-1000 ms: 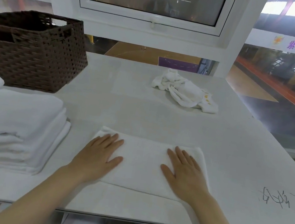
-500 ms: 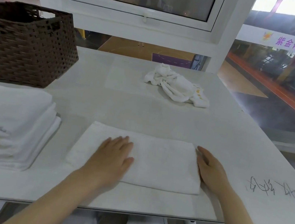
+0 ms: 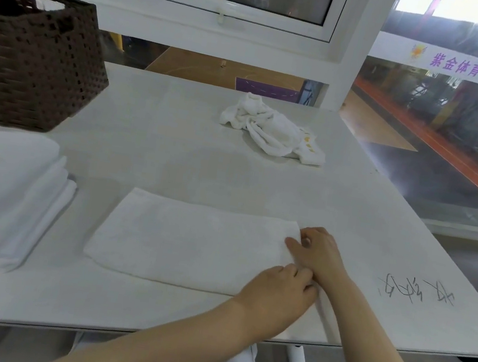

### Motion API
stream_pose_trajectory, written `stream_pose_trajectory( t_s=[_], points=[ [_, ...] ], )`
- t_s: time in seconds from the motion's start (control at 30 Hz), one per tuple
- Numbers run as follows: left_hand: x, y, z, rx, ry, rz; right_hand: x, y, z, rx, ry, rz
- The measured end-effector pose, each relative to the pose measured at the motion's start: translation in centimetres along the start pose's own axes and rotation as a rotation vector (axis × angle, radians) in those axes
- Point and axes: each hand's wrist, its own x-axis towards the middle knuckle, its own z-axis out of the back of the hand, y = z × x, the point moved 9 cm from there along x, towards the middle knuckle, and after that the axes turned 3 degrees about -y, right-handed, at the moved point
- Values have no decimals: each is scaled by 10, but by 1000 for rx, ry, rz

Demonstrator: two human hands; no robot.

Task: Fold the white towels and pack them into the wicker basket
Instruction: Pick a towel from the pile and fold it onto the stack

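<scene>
Both of my hands are at the right-hand short edge of the half-folded towel [image 3: 192, 241], which lies flat on the table [image 3: 173, 156] straight in front of me. My right hand [image 3: 317, 250] sits at the far corner of that edge, fingers curled and thumb laid on the cloth, pinching the corner as far as I can judge. My left hand [image 3: 280, 291] has crossed over to the near corner of the same edge; its fingers are curled down onto the hem, but their tips are hidden, so I cannot tell for sure whether they have the cloth pinched.

What the next fold turns on, I think, is this: the towel's long axis runs left to right across me, and all of its free length lies to the left of my hands. The edge I hold would have to travel leftward over the cloth to meet the opposite short edge, which nothing is pinning.

Elsewhere, the stack of folded towels [image 3: 5, 197] rests at my left near the table's front, with the wicker basket [image 3: 33, 60] just behind it. One crumpled towel [image 3: 272, 130] is well apart at the far side, not yet folded, so I judge the packing is still some way off.
</scene>
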Motion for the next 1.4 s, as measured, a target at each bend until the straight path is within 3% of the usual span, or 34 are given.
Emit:
stream_pose_trajectory(
  t_s=[0.13, 0.3, 0.47, 0.63, 0.77, 1.0, 1.4],
  points=[
    [5, 15, 7, -94, 8, 132, 1, 4, 3, 54, 39, -27],
    [-16, 72, 51, -624, -178, 459, 3, 42, 32, 169, 59, -8],
    [-74, 130, 82, -1043, -432, 785, 14, 132, 45, 336, -20, 36],
    [-152, 168, 96, -1309, -680, 990, 9, 243, 5, 269, 43, 185],
    [-211, 194, 100, -1266, -790, 1108, -5, 305, -46, 212, 118, 270],
    [-284, 227, 93, -901, -687, 1266, -24, 349, -114, 64, 179, 309],
    [-292, 238, 85, -699, -653, 1221, -20, 362, -117, 22, 107, 346]
  ],
)
